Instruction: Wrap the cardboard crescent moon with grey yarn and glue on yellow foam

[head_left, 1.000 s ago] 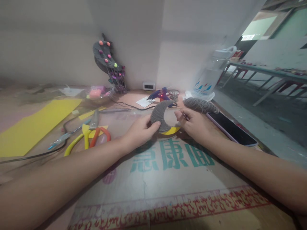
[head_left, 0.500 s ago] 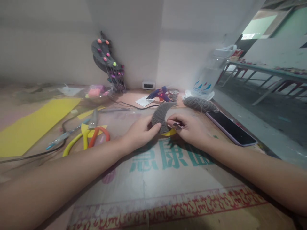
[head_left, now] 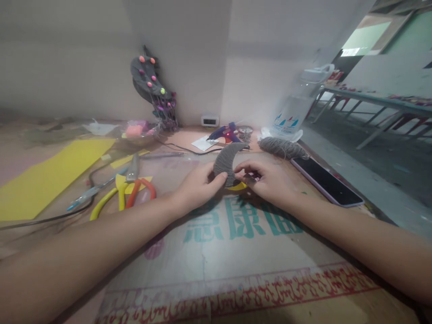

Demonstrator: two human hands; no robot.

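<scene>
The bench has large green characters printed mid-top and a red patterned band at six o'clock. From that middle, a blue glue gun lies at twelve, just beside a white card, with a small white display unit behind. A clear bottle stands between one and two, grey yarn lies at two, and a phone at three. Toward nine to ten are yellow-and-red-handled pliers and, farther out, a yellow sheet; pink packets sit at ten.
</scene>
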